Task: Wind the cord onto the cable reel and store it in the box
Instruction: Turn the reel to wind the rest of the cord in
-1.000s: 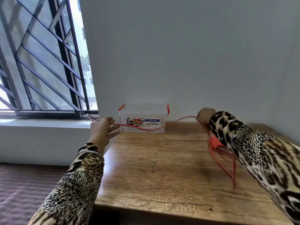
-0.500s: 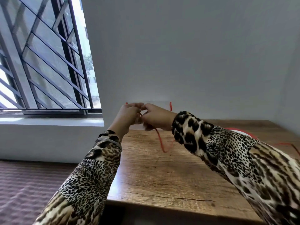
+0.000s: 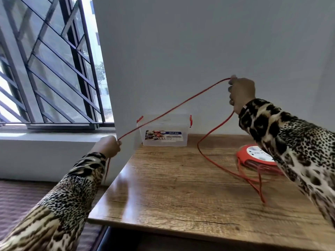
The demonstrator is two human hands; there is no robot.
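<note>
Head view: I hold thin red cord pinched in both hands, spread apart.
Left hand: low.
Right hand: raised, nearer the red-and-white plastic cable reel lying flat on the table.
Clear lidded plastic box: behind, between hands.

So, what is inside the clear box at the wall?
The box is lidded; through its clear wall nothing shows inside. Its label covers part of the front.

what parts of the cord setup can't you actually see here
Head view only:
- Cable reel: its right side is hidden behind the right sleeve.
- Cord: the end below the left hand is blurred and lost against the left sleeve.
- Box: contents unreadable, label print too small.
</note>
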